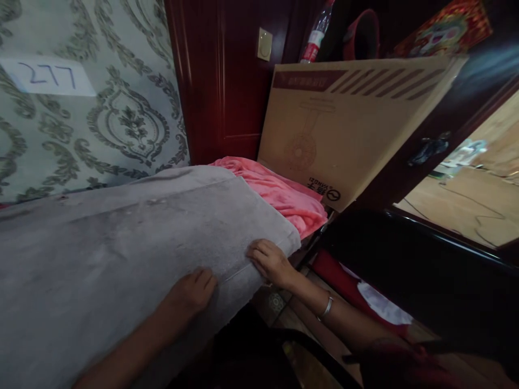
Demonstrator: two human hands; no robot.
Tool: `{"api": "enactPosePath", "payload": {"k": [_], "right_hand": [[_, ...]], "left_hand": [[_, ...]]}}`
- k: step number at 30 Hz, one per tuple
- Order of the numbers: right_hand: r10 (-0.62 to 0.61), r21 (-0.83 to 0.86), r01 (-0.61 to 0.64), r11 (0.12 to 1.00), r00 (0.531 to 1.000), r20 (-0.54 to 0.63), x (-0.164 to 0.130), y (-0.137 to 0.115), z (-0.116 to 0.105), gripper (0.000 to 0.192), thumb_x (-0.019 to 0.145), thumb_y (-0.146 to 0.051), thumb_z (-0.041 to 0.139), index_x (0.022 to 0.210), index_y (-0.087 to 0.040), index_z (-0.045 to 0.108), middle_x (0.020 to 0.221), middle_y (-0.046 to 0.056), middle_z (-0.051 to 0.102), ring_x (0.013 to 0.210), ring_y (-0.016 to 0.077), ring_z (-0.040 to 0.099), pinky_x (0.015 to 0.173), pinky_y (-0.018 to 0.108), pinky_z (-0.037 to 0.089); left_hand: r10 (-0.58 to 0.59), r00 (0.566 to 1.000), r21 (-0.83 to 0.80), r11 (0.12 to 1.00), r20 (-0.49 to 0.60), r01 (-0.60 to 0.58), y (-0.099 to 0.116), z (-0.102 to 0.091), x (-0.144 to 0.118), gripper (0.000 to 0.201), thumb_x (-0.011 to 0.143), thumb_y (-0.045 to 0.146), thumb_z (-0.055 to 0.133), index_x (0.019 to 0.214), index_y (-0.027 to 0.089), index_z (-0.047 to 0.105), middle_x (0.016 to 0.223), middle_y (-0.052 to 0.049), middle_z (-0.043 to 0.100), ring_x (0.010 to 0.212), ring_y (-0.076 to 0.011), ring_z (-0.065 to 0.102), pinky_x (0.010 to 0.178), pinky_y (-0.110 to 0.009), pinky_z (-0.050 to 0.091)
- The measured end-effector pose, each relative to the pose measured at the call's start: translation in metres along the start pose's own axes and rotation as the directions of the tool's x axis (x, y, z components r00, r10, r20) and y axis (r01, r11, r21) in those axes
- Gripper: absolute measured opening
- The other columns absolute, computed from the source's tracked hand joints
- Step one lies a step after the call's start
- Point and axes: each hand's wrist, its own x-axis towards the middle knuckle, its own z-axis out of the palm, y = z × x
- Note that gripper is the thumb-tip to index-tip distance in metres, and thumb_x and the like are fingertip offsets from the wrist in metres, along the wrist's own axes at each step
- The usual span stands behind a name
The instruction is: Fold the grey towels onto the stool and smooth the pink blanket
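1. Pressing down on a large grey plush blanket (133, 237), the left hand (193, 292) is lying flat on its near edge with the fingers together, holding nothing.
2. The right hand (271, 260) is resting on the same edge near the corner, fingers curled over the hem; whether it is pinching the fabric I cannot tell. A silver bangle (326, 308) is sitting on that wrist.
3. The blanket is lying spread over a raised surface, its corner hanging past the edge, so it looks likely to slide off if the hands pull unevenly.
4. A crumpled pink fleece blanket (284, 194) is lying just beyond it and could be dragged along.
5. A tall cardboard box (348, 124) is leaning close behind and might tip if nudged.
6. Patterned wallpaper (101, 119) carrying a white paper label (48, 75), and dark red wood panelling (219, 81), are closing in the room.
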Motion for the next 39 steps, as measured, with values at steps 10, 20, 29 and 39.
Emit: {"api": "enactPosePath", "payload": {"k": [10, 20, 29, 39], "right_hand": [[0.07, -0.1, -0.086, 0.991, 0.986, -0.149, -0.025, 0.047, -0.018, 0.027, 0.102, -0.017, 0.044, 0.109, -0.022, 0.07, 0.106, 0.009, 0.073, 0.103, 0.0207, 0.068, 0.09, 0.041, 0.059], [0.122, 0.003, -0.122, 0.993, 0.992, -0.036, -0.029, 0.042, -0.044, 0.023, 0.101, -0.028, 0.049, 0.099, -0.02, 0.07, 0.103, 0.011, 0.071, 0.1, 0.0235, 0.067, 0.088, 0.043, 0.058], [0.127, -0.096, -0.1, 0.99, 0.932, 0.339, 0.051, 0.018, -0.013, 0.059, 0.103, -0.055, 0.038, 0.154, -0.025, 0.041, 0.161, 0.011, 0.033, 0.149, 0.0332, 0.027, 0.116, 0.062, 0.028], [0.159, -0.154, -0.093, 0.984, 0.849, 0.504, 0.037, 0.019, 0.003, 0.057, 0.105, -0.053, 0.031, 0.158, -0.032, 0.03, 0.166, 0.004, 0.022, 0.151, 0.0314, 0.022, 0.117, 0.061, 0.025]], "left_hand": [[-0.018, 0.998, 0.031, 0.999, 0.055, 0.017, 0.005, -0.008, 0.004, 0.031, 0.089, -0.004, 0.036, 0.075, 0.019, 0.052, 0.072, -0.004, 0.055, 0.066, -0.0185, 0.051, 0.058, -0.031, 0.043], [-0.105, 0.903, -0.478, 0.82, 0.415, 0.316, -0.018, -0.041, 0.013, 0.023, 0.097, 0.015, 0.038, 0.085, 0.019, 0.057, 0.082, -0.002, 0.063, 0.071, -0.0141, 0.059, 0.064, -0.026, 0.046], [-0.337, 0.757, -0.117, 0.872, 0.56, 0.475, -0.058, -0.014, 0.027, 0.064, 0.094, 0.051, 0.051, 0.152, 0.025, 0.042, 0.163, -0.013, 0.032, 0.15, -0.0421, 0.023, 0.117, -0.067, 0.023], [-0.255, 0.773, -0.19, 0.881, 0.58, 0.433, -0.043, -0.005, 0.006, 0.062, 0.097, 0.057, 0.042, 0.154, 0.032, 0.037, 0.165, -0.008, 0.028, 0.153, -0.0394, 0.015, 0.118, -0.068, 0.015]]}}
